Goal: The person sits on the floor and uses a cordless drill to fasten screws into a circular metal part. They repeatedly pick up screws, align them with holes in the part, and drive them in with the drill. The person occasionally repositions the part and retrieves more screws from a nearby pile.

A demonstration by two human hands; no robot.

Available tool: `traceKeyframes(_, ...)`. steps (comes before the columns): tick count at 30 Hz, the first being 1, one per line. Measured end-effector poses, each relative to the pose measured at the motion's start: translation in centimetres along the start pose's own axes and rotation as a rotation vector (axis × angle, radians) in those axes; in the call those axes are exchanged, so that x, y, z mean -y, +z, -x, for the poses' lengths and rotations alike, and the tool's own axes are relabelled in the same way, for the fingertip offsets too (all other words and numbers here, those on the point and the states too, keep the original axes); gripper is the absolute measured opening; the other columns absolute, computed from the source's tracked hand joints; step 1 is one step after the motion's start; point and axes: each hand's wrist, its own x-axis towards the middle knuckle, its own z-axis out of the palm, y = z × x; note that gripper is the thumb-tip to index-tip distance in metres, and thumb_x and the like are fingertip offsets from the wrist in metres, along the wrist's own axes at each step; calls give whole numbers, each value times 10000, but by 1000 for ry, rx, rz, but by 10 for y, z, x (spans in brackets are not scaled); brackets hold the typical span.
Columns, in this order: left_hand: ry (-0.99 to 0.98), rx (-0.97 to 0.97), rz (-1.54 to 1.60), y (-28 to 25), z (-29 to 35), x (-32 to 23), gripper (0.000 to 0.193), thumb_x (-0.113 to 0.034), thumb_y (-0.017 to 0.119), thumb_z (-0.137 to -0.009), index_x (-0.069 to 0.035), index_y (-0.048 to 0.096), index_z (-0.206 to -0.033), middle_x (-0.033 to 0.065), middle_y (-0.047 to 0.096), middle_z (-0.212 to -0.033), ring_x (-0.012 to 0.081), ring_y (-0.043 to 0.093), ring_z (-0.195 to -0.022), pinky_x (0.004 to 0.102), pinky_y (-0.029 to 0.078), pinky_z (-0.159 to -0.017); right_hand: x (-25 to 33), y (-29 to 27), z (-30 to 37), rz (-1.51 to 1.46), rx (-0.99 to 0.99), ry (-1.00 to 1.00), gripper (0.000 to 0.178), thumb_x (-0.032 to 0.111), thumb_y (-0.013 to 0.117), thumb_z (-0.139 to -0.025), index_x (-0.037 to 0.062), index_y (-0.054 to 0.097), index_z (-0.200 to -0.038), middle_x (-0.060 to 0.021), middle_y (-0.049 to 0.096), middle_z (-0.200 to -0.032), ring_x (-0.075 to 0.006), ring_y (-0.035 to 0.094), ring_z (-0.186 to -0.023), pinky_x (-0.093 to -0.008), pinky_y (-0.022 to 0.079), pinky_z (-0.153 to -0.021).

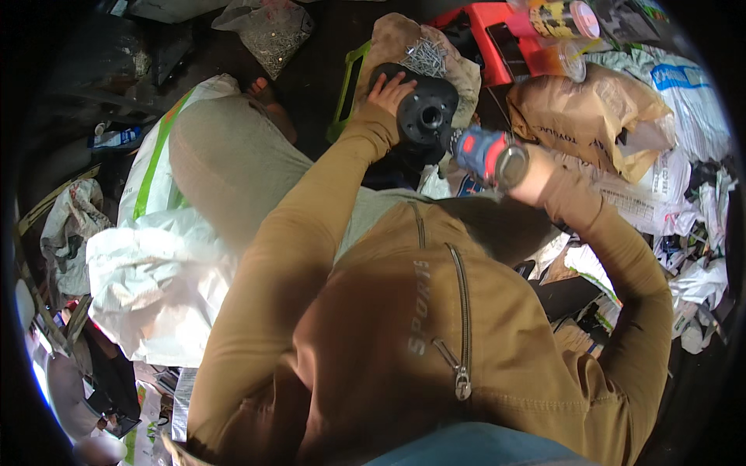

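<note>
A person [513,334] in a tan zipped jacket and grey trousers sits low with legs spread, both arms reaching forward. At the person's left lies a large white sack [159,299] with a green stripe; beyond the right hand stands a crumpled brown paper bag [579,113]. A red plastic frame [488,35] sits at the far side, two drink cups [559,21] close by it. Left of centre, at the far edge, rests a clear bag [273,40] of small metal pieces.

Centrally, between the hands, is a black flanged part [416,138] with a round central hole, facing upward. Just to its right, a blue-and-red power tool [482,151] points its nose at the part's rim; contact between the two cannot be told. Left hand [386,99]: fingers slightly apart, laid over the part's left rim; the thumb is hidden, so its grip cannot be told. Right hand [535,179]: clamped on the tool, the fingers largely hidden behind it. Smallest, a loose pile of silvery screws [426,56] lies on a tan cloth [395,35] just beyond the part.
</note>
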Motion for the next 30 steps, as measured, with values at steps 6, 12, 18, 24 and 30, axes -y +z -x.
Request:
traceKeyframes(6,-84,191,-37,-34,-3,-9,818,-480,688,-733,-163,350,-1407,-6,316,-1491,225,160,-1430,442,76,-1172,23,-2,47,-242,-173,238,401,188,688,-669,57,644,-1046,-190,669,-932,-339,641,-862,-378,504,-812)
traceKeyframes(12,-508,466,116,-100,-42,11,431,-306,699,-779,-166,641,-1182,139,605,-1213,264,584,-1122,348,467,-943,39,13,131,300,-463,-219,372,116,617,-750,87,605,-1120,-110,607,-1125,-297,574,-1041,-399,445,-924)
traceKeyframes(18,-607,71,257,-70,-87,19,253,-303,659,-818,-183,712,-1034,159,634,-1113,328,586,-1071,403,474,-903,39,52,152,14,-642,-175,344,104,734,-665,58,644,-993,-97,630,-913,-281,611,-837,-394,486,-732)
traceKeyframes(24,-269,-48,178,-25,-93,41,231,-286,648,-827,-191,712,-1027,113,582,-1153,315,502,-1146,391,427,-959,35,75,167,-108,-521,12,388,148,724,-707,96,642,-1083,-117,620,-1090,-338,574,-1018,-432,464,-873)
traceKeyframes(30,-226,-89,39,-29,-98,34,218,-289,635,-832,-167,719,-991,114,627,-1089,314,556,-1070,409,443,-933,34,75,167,-132,-561,41,405,173,739,-690,100,643,-1077,-110,618,-1079,-340,569,-999,-437,457,-856)
